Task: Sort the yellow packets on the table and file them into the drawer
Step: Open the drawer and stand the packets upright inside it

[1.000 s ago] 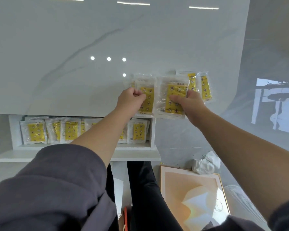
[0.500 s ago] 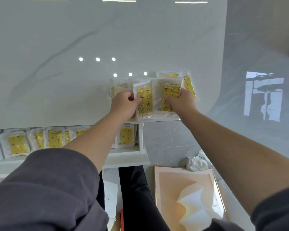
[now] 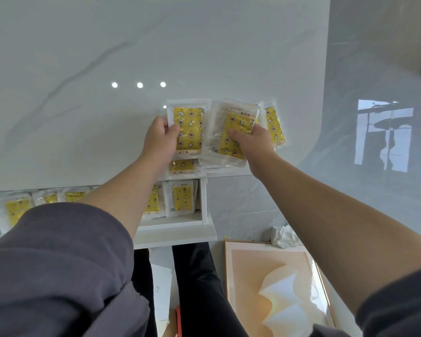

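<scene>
Above the white desk (image 3: 83, 93), the left hand (image 3: 159, 139) pinches one yellow packet (image 3: 189, 132), the right hand (image 3: 252, 145) grips a second packet (image 3: 238, 121) — a loose pile (image 3: 181, 166) lies beneath at the edge, above the open drawer (image 3: 178, 235). Slick wrappers could slide and spill past it.

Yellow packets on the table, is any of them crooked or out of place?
Yes. The right packet, gripped by the right hand, is tilted with its top leaning right, while the left packet in the left hand is upright.
</scene>
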A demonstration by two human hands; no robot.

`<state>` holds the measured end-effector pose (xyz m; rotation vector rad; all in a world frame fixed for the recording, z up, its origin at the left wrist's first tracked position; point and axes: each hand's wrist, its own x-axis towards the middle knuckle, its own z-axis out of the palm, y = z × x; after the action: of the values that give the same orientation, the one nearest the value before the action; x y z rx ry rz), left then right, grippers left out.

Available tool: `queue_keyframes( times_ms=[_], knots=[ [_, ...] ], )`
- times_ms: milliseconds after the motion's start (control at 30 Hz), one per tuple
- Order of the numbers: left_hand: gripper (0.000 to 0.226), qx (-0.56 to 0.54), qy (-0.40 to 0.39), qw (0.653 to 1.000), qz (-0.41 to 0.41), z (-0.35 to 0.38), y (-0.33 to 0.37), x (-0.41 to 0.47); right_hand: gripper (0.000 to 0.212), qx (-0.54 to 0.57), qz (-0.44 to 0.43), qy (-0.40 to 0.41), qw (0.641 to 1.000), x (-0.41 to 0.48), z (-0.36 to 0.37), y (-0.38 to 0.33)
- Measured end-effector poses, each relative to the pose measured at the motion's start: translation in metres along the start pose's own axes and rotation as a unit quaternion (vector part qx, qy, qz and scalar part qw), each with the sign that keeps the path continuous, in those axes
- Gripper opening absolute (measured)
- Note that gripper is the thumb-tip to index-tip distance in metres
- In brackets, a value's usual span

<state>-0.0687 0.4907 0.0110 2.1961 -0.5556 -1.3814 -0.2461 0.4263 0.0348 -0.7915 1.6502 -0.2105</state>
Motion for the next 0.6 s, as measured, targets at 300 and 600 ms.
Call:
queue_keyframes(
  times_ms=[300,600],
  knots=[
    [0.009,-0.078,-0.007,0.997,-0.019,-0.040,-0.002,0.024,0.010,0.080,0.015,-0.041,0.996,-0.001,0.033,-0.002],
    [0.010,-0.273,-0.173,0.943,-0.082,-0.083,-0.022,-0.017,0.023,0.301,0.078,-0.271,0.911,-0.037,0.065,-0.012]
  ],
)
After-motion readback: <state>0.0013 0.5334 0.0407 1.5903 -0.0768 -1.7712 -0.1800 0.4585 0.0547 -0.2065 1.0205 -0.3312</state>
